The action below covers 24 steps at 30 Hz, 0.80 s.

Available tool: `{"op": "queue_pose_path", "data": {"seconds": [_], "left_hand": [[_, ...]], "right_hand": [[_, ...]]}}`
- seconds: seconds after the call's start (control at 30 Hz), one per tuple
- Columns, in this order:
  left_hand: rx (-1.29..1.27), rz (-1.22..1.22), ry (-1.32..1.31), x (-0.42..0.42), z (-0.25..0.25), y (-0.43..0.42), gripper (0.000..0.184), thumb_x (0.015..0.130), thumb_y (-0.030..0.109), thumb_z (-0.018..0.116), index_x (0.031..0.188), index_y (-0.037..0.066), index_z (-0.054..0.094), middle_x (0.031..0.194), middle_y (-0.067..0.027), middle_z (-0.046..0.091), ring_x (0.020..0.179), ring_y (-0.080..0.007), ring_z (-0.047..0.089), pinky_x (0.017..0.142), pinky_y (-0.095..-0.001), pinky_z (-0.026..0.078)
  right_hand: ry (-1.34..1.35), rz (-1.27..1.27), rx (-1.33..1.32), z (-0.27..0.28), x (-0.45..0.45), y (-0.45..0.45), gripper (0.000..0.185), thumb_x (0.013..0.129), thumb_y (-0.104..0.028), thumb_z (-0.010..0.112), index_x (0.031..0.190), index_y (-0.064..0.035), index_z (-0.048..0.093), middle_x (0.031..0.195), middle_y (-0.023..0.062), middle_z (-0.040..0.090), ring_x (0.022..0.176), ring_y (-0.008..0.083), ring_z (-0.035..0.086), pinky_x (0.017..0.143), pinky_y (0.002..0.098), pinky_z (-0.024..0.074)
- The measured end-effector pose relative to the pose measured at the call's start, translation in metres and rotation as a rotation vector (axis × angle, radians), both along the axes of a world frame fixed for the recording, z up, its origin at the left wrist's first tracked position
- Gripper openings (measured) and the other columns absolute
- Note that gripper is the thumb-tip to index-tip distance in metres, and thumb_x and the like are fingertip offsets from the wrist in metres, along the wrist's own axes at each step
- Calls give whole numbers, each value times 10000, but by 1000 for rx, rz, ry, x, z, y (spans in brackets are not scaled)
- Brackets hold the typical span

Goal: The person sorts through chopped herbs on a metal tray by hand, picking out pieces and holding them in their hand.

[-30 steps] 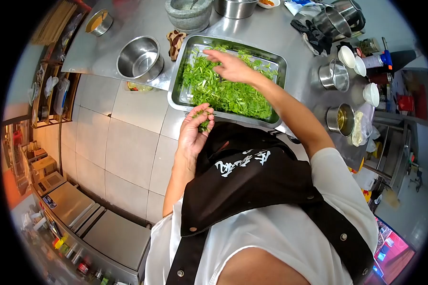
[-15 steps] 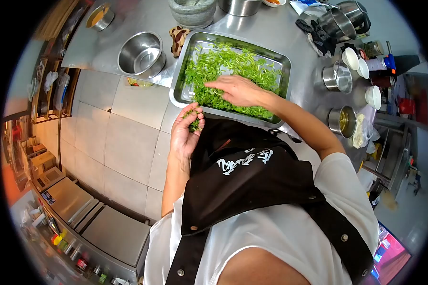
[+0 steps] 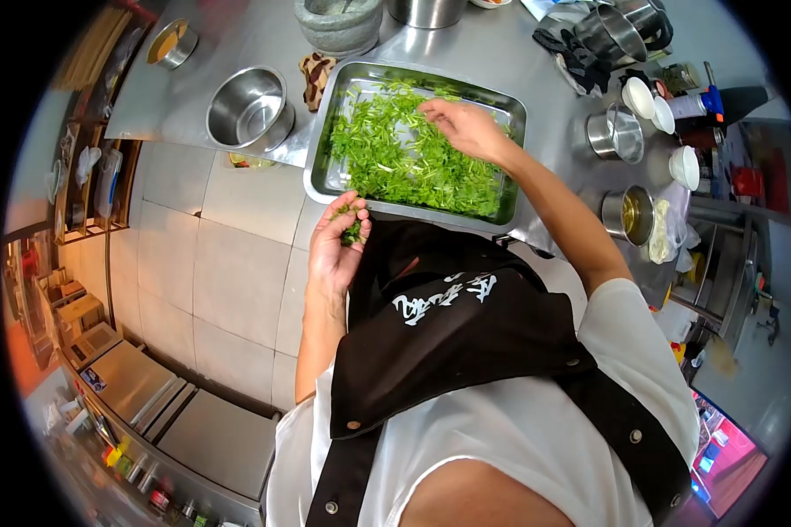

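A metal tray (image 3: 315, 176) holds a loose layer of chopped green herbs (image 3: 413, 167). Beside the tray's near left corner, my left hand (image 3: 336, 241) has its fingers curled around a small bunch of greens (image 3: 351, 230). My right hand (image 3: 468, 127) hovers over the right half of the tray, just above the herbs, with its fingers bent down and partly together. Whether anything is between those fingertips is too small to tell.
An empty metal bowl (image 3: 250, 107) stands left of the tray, near a patterned cloth (image 3: 315, 79) and a stone mortar (image 3: 338, 26). Metal pots (image 3: 614, 133), white bowls (image 3: 639, 97) and dark gloves (image 3: 574, 61) are on the right.
My right hand has moved from the tray's middle up and to the right, and its fingers are less stretched out. My left hand still holds the greens, slightly further left than at first.
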<state>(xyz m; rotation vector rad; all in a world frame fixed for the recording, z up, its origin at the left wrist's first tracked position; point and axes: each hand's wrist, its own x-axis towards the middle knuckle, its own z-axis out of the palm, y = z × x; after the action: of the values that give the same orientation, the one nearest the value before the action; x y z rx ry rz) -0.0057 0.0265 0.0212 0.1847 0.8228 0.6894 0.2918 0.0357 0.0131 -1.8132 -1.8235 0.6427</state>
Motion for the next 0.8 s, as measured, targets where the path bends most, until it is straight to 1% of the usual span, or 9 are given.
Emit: {"op": "queue_pose_path", "data": {"seconds": [0.03,0.13,0.23,0.33,0.47,0.57,0.67,0.7,0.8], "left_hand": [[1,-2,-7,0,0,0,277,837,-59,507,1105,-1,549,971,-103,618,804,-156,599,738,-271,517],[-8,10,16,0,5,0,279,839,-61,494,1104,1,550,973,-104,616,804,-158,597,737,-269,517],[-10,21,-14,-4,-2,-2,280,840,-64,481,1106,-2,547,977,-107,613,806,-161,595,735,-269,517],[-20,31,-9,-4,-6,-3,286,838,-70,475,1109,-9,542,978,-110,608,801,-165,592,732,-272,519],[-20,14,-9,-4,-1,-1,301,830,-72,478,1119,-5,533,976,-109,603,813,-172,587,734,-282,517],[-15,1,-22,-4,-4,1,319,825,-71,478,1131,5,521,982,-110,598,841,-185,579,742,-299,513],[-15,9,-35,-4,-5,1,323,823,-75,474,1135,-1,515,979,-114,598,833,-187,581,743,-301,513],[-16,16,-37,-4,-4,0,325,823,-76,473,1136,-2,515,978,-115,598,830,-188,582,744,-301,513],[-21,30,-40,-4,-8,-1,329,820,-79,470,1136,-1,516,975,-116,598,822,-189,583,748,-300,514]], "right_hand": [[-62,49,129,-6,-1,4,303,844,-151,482,1138,-136,556,835,146,654,782,330,629,715,436,492],[-208,80,-99,-3,0,-5,298,833,-145,480,1118,-127,569,802,165,646,763,347,626,703,453,490],[-333,-26,-215,16,7,-11,293,833,-151,478,1105,-136,584,794,182,643,752,353,625,694,461,488],[-221,-21,-79,4,8,-6,324,831,-104,490,1148,-121,553,807,118,624,738,267,616,636,383,467],[76,85,-85,-4,-26,12,440,814,-59,500,1247,-132,496,855,78,642,825,255,622,763,361,492],[152,183,97,-9,-53,16,461,820,-92,488,1272,-182,481,1031,94,643,950,284,602,850,410,459],[-23,337,62,0,-56,14,475,821,-107,490,1287,-194,473,1001,126,623,964,299,577,879,421,433],[-142,290,-74,5,-54,15,476,817,-119,494,1287,-191,475,928,149,615,901,325,580,823,432,454],[-251,55,-155,17,-44,16,481,818,-128,491,1294,-193,471,927,167,612,876,343,576,777,439,467]]}}
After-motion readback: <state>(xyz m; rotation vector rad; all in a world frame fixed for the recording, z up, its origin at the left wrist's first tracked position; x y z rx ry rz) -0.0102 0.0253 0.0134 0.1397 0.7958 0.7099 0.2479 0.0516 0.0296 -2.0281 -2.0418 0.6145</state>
